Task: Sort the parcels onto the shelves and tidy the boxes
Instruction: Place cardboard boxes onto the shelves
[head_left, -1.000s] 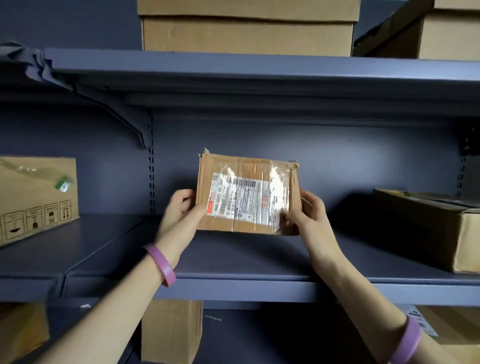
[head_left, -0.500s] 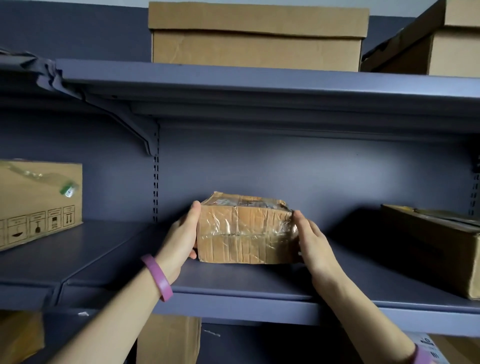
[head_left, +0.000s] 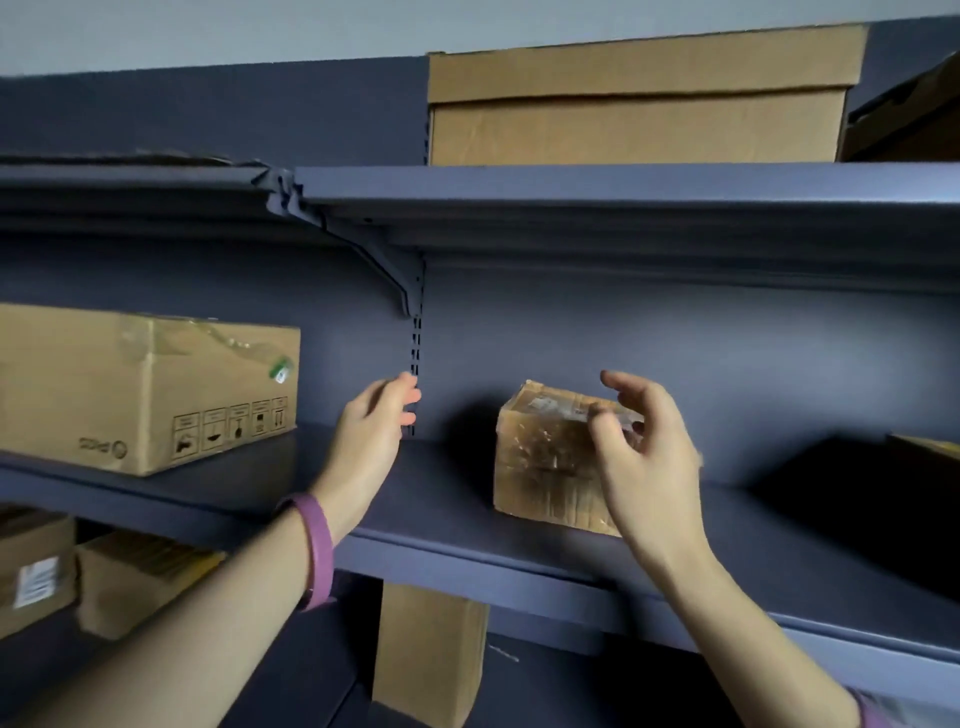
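A small brown parcel (head_left: 545, 457), wrapped in clear tape with a label on top, lies flat on the dark blue middle shelf (head_left: 447, 499). My right hand (head_left: 644, 457) hovers in front of the parcel's right side, fingers loosely spread and holding nothing; it hides that side. My left hand (head_left: 371, 436) is raised well to the left of the parcel, apart from it, fingers relaxed and empty, near the slotted upright.
A large cardboard box (head_left: 140, 389) with handling symbols stands on the shelf at left. Another box (head_left: 639, 104) sits on the top shelf (head_left: 623, 182). A dark box (head_left: 893, 499) is at the right. More boxes (head_left: 431, 649) stand below.
Both hands have let go of the parcel and pulled back from it. The parcel now rests on the shelf. The view has swung left and upward.
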